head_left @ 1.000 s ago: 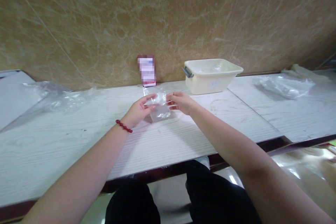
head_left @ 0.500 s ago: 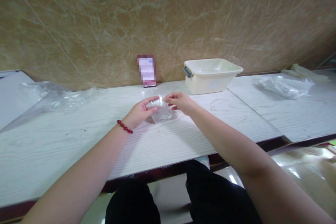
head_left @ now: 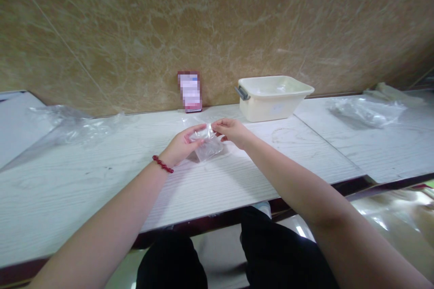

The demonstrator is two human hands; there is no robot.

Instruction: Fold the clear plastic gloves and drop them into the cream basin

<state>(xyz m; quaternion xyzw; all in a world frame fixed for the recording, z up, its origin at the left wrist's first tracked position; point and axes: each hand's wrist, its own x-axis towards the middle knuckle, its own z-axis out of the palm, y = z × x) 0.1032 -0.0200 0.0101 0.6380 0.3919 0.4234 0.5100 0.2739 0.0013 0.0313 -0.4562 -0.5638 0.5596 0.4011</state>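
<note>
A small clear plastic bag [head_left: 209,148] is held just above the white wood-grain table [head_left: 210,185], between my two hands. My left hand [head_left: 185,145], with a red bead bracelet at the wrist, grips the bag's left side between thumb and fingers. The fingertips of my right hand [head_left: 232,131] are pinched at the bag's upper right edge. Whether anything lies inside the bag is too small to tell.
A phone [head_left: 191,92] leans upright against the marbled wall. Right of it stands a cream bin [head_left: 267,106] with a grey handle. Crumpled clear plastic [head_left: 83,128] lies at the left, near a white panel [head_left: 20,122]; more plastic [head_left: 369,110] lies at the right.
The upper part of the bag has folded or creased between my hands, and its lower part hangs slightly lower. Both hands have hardly moved.
</note>
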